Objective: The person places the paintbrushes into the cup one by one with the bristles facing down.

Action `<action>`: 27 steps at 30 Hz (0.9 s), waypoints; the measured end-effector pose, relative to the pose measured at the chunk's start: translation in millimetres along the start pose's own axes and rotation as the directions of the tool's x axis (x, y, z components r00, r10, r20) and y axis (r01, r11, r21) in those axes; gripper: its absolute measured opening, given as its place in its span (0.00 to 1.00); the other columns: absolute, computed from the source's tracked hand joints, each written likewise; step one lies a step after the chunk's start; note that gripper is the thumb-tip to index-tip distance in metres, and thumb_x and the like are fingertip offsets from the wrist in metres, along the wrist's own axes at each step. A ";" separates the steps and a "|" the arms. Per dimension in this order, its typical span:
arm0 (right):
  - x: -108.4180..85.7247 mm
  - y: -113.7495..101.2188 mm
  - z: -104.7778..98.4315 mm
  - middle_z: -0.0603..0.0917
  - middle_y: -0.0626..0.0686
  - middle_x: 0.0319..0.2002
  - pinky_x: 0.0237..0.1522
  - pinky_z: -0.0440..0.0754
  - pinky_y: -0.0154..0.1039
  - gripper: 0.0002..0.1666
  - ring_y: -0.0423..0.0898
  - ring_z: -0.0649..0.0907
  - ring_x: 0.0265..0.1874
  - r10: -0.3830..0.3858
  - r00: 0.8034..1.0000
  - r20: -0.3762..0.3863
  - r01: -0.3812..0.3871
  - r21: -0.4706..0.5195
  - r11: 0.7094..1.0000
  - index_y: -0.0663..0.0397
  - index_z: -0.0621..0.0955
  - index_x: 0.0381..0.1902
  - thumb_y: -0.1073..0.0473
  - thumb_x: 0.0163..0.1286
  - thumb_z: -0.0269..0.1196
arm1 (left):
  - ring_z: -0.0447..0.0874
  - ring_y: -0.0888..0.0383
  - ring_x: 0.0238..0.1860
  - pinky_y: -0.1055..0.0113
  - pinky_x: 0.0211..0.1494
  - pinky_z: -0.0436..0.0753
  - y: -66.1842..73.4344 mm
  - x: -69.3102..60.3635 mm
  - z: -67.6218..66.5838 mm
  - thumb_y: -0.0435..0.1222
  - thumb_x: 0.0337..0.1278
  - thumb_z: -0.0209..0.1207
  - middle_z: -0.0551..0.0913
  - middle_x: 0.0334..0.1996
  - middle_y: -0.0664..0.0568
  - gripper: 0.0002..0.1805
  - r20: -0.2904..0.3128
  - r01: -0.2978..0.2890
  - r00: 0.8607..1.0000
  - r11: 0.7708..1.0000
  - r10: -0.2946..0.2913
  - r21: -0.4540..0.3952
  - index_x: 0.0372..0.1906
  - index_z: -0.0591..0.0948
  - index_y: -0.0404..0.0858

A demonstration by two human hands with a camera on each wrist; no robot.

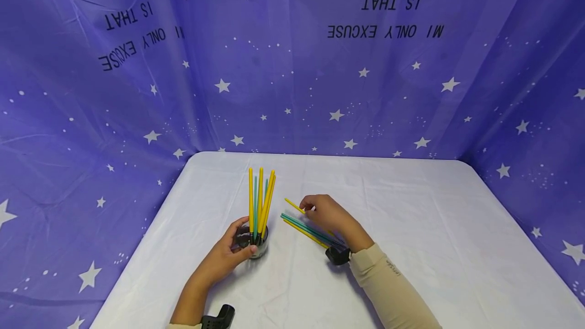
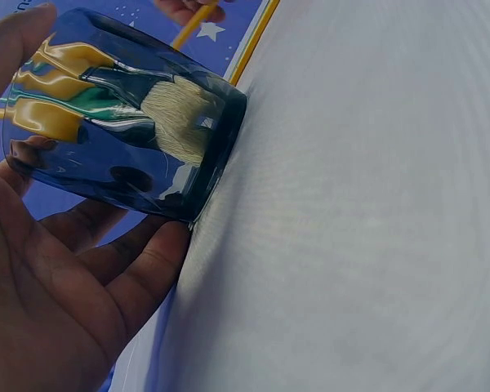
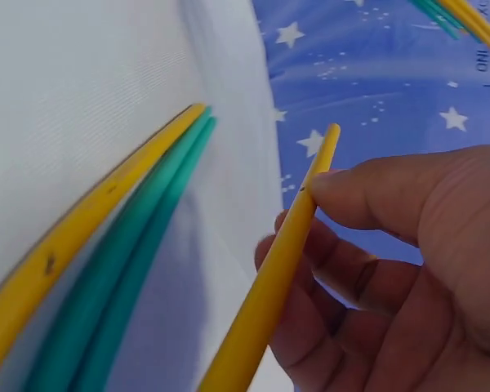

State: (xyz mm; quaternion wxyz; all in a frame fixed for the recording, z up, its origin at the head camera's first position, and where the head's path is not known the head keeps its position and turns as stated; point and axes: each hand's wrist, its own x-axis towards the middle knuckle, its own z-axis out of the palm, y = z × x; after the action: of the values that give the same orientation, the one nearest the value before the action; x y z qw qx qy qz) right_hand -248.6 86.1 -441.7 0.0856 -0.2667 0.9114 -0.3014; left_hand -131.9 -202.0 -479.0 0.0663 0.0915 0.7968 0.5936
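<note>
A clear glass (image 1: pixel 260 255) stands on the table, holding several yellow and green paintbrushes (image 1: pixel 260 202) with their bristles down. My left hand (image 1: pixel 225 257) grips the glass, thumb on the near side and fingers round the far side. Through its wall in the left wrist view, pale bristles (image 2: pixel 180 118) show near the bottom. Right of the glass, my right hand (image 1: pixel 330 213) pinches a yellow paintbrush handle (image 3: pixel 282 265) between thumb and fingers. Beside that hand lie two green handles (image 3: pixel 139 269) and another yellow handle (image 3: pixel 90 216); their other ends are partly hidden by the right wrist.
A white cloth covers the table (image 1: pixel 434 227). Purple curtains (image 1: pixel 292 65) with stars and lettering hang behind it and at both sides. A black wrist camera (image 1: pixel 338 255) sits on the right wrist, another black device (image 1: pixel 219 317) on the left.
</note>
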 end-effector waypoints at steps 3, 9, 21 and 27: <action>-0.5 -2.9 -3.3 0.84 0.47 0.38 0.42 0.80 0.44 0.10 0.44 0.81 0.38 0.003 1.000 -0.019 -0.003 0.040 0.999 0.51 0.84 0.45 0.67 0.69 0.61 | 0.77 0.47 0.60 0.67 0.59 0.75 0.4 -0.2 0.2 0.39 0.60 0.68 0.70 0.64 0.40 0.42 0.003 -0.004 1.000 1.000 0.004 0.004 0.75 0.58 0.51; -2.3 -8.1 -7.4 0.83 0.48 0.37 0.36 0.80 0.40 0.08 0.43 0.80 0.32 -0.004 0.999 -0.054 0.011 0.141 0.990 0.52 0.82 0.46 0.66 0.71 0.60 | 0.76 0.45 0.61 0.63 0.61 0.75 0.2 -0.4 0.8 0.38 0.61 0.67 0.69 0.64 0.38 0.41 0.012 -0.020 1.000 1.000 0.020 0.007 0.75 0.58 0.49; -4.0 -21.0 -5.9 0.78 0.54 0.38 0.36 0.84 0.57 0.07 0.48 0.81 0.33 0.041 0.993 -0.112 0.025 0.531 0.847 0.57 0.75 0.47 0.67 0.72 0.58 | 0.77 0.47 0.59 0.68 0.58 0.76 1.9 -0.8 0.5 0.38 0.62 0.66 0.70 0.64 0.39 0.41 0.009 -0.038 0.999 0.999 0.038 -0.006 0.75 0.58 0.47; -5.0 -30.7 -7.0 0.77 0.57 0.39 0.35 0.86 0.48 0.09 0.49 0.82 0.35 0.079 0.976 -0.202 0.062 0.611 0.789 0.60 0.74 0.48 0.70 0.72 0.57 | 0.77 0.46 0.59 0.67 0.58 0.76 1.0 -0.6 0.2 0.38 0.62 0.66 0.70 0.64 0.38 0.41 0.022 -0.048 0.999 0.999 0.048 0.004 0.75 0.58 0.46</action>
State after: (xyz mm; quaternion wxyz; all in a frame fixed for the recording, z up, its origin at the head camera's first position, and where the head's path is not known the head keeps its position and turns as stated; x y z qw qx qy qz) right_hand -233.2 71.5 -417.8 0.0689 -0.1858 0.7691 -0.6077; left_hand -131.1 -201.6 -478.1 0.0604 0.1171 0.7951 0.5921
